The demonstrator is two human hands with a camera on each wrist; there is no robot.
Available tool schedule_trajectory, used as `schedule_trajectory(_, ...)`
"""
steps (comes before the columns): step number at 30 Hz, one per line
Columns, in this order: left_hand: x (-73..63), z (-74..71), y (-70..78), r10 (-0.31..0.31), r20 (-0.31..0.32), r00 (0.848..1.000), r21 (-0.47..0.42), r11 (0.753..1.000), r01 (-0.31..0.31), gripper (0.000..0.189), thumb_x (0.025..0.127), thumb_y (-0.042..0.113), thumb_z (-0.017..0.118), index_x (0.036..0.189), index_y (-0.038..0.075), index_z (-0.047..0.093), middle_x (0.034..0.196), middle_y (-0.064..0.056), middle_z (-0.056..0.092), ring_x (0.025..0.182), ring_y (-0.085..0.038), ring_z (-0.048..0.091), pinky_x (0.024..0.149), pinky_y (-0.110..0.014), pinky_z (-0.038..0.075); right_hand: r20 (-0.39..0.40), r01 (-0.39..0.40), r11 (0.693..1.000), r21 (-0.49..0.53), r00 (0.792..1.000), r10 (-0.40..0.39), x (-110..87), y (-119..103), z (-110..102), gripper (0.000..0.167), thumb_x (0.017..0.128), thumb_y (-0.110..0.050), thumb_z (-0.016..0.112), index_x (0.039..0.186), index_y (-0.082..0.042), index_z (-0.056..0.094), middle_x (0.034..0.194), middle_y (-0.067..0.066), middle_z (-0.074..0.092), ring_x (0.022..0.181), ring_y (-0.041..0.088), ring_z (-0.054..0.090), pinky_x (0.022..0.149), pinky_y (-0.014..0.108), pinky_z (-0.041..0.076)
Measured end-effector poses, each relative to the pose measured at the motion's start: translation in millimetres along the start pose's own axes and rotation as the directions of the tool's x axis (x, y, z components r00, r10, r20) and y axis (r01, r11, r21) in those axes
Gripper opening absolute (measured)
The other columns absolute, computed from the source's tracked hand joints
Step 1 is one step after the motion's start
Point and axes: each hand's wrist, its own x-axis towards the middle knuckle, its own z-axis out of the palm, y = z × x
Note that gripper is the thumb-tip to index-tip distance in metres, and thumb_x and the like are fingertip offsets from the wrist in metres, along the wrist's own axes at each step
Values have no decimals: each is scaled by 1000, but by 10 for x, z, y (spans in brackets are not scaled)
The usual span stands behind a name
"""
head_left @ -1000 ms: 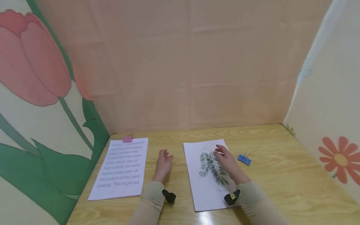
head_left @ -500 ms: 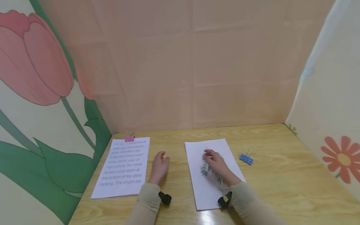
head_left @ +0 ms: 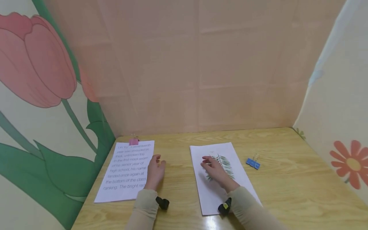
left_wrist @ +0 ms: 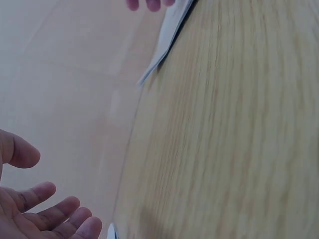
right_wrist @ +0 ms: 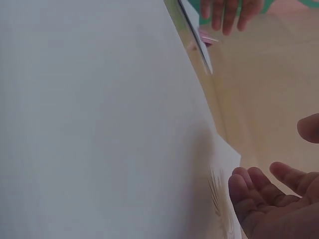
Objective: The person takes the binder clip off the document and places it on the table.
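Note:
My left hand [head_left: 155, 172] hovers at the right edge of a printed text stack [head_left: 123, 172], its fingers loosely bent and holding nothing. A pink binder clip [head_left: 133, 141] grips that stack's top edge. Over a second stack of paper [head_left: 205, 198], printed with a green leaf picture [head_left: 227, 166], hangs my right hand [head_left: 217, 172]. Its fingers are relaxed with nothing between them, as the right wrist view also shows, and the hand covers part of the leaves. A blue binder clip [head_left: 253, 163] lies on the table to the right of the leaf stack.
The wooden table [head_left: 293, 185] carries both stacks side by side with a gap between them. A pinkish cloth backdrop [head_left: 198, 70] rises at the back edge. Flower-printed walls stand at left and right.
Both hands have moved left: the left one to the edge of the text stack, the right one across the leaf picture. The camera view has shifted slightly. Papers and clips stay put.

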Motion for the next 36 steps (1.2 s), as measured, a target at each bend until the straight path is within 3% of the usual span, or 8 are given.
schedule_trajectory(10,44,-185,-88,-5,-29,1000,22,1000,5,47,101,13,55,142,-8,48,144,-30,50,132,-46,48,110,-58,39,31,-13,1000,13,999,13,11,-6,132,41,105,-20,58,140,0,55,127,17,63,108,29,64,87,41,55)
schedule_trajectory(15,53,-266,-110,-49,-35,998,5,999,49,48,101,14,53,144,-7,46,146,-30,48,136,-46,45,112,-58,36,53,-18,1000,18,998,17,7,-26,194,40,105,-20,58,141,-1,55,127,15,62,110,29,64,90,43,55)
schedule_trajectory(30,62,-487,-282,-44,-94,995,74,996,51,46,101,12,54,140,-10,47,142,-33,50,131,-47,48,110,-59,37,88,47,999,21,995,-49,36,-148,411,42,104,-17,59,142,2,54,126,15,64,110,29,65,88,42,56)
schedule_trajectory(36,88,-575,-326,-70,-105,992,86,993,79,47,101,13,54,141,-9,46,143,-33,49,132,-47,47,111,-59,36,103,59,997,44,993,-63,29,-194,477,42,104,-15,59,141,3,54,124,16,64,113,33,64,91,44,55)
